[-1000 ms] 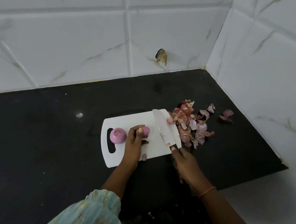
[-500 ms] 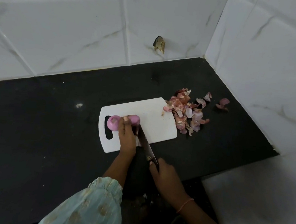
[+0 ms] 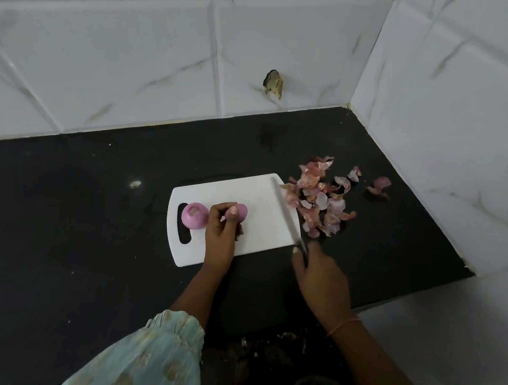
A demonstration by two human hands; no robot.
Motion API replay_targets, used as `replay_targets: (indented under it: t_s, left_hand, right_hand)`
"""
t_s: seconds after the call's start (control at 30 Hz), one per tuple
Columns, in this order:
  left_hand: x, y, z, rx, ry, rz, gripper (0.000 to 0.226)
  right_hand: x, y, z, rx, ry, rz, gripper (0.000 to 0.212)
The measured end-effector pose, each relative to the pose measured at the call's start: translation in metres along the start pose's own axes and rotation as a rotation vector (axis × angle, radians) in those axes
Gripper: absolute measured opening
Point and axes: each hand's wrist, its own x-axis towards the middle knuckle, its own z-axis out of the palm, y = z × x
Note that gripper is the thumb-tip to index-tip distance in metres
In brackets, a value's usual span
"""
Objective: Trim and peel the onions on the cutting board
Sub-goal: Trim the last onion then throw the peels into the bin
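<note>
now | left hand [image 3: 222,236] pinches a small onion [image 3: 238,212] on the white cutting board [image 3: 257,205]; peeled onion [image 3: 194,215] sits just beside it, by the board's handle hole | right hand [image 3: 320,279] grips the knife [image 3: 286,212]; blade lies along the board's right edge | peels [image 3: 317,198] piled on the black counter [image 3: 57,220]

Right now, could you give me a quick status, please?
Left hand holds small onion. Right hand grips knife, blade at board edge. Peels beside board.
</note>
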Motion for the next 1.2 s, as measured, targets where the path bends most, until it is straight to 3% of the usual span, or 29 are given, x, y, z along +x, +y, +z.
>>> replay_targets:
  t_s: [0.07, 0.17, 0.33, 0.43, 0.53, 0.63, 0.7, 0.83, 0.93, 1.03, 1.2]
  left_hand:
    - [0.0, 0.001, 0.0, 0.006, -0.012, 0.011, 0.024]
    - [-0.001, 0.004, 0.001, 0.002, -0.027, 0.0, 0.028]
    - [0.003, 0.004, 0.001, -0.019, -0.085, -0.033, 0.027]
    - [0.003, -0.001, -0.001, -0.007, -0.113, -0.013, 0.025]
    - [0.004, -0.003, -0.002, -0.043, -0.108, -0.062, 0.025]
    - [0.008, 0.004, -0.002, -0.118, -0.119, -0.212, 0.045]
    - [0.011, 0.008, -0.003, -0.138, -0.125, -0.274, 0.058]
    - [0.018, 0.01, 0.005, -0.134, -0.176, -0.301, 0.071]
    - [0.025, 0.015, 0.014, -0.178, -0.229, -0.322, 0.067]
    - [0.035, 0.022, 0.023, -0.205, -0.26, -0.352, 0.056]
    - [0.05, 0.027, 0.034, -0.262, -0.2, -0.408, 0.043]
  right_hand:
    - [0.004, -0.014, 0.01, -0.053, -0.084, -0.085, 0.03]
    - [0.017, -0.018, 0.019, -0.081, -0.112, -0.06, 0.032]
    - [0.037, 0.008, 0.005, -0.053, 0.05, 0.107, 0.031]
    - [0.041, 0.008, 0.001, -0.014, 0.134, 0.06, 0.028]
    - [0.044, -0.01, 0.011, -0.033, 0.054, -0.039, 0.027]
    - [0.05, -0.014, 0.021, -0.066, -0.043, -0.005, 0.029]
    - [0.054, -0.007, 0.02, 0.032, -0.043, 0.077, 0.029]
    - [0.053, -0.003, 0.006, 0.388, 0.115, 0.111, 0.029]
    - [0.06, -0.015, -0.003, 0.58, -0.003, 0.129, 0.025]
    - [0.064, -0.028, -0.004, 0.833, -0.136, 0.342, 0.027]
    - [0.068, -0.04, 0.015, 0.664, -0.163, 0.25, 0.054]
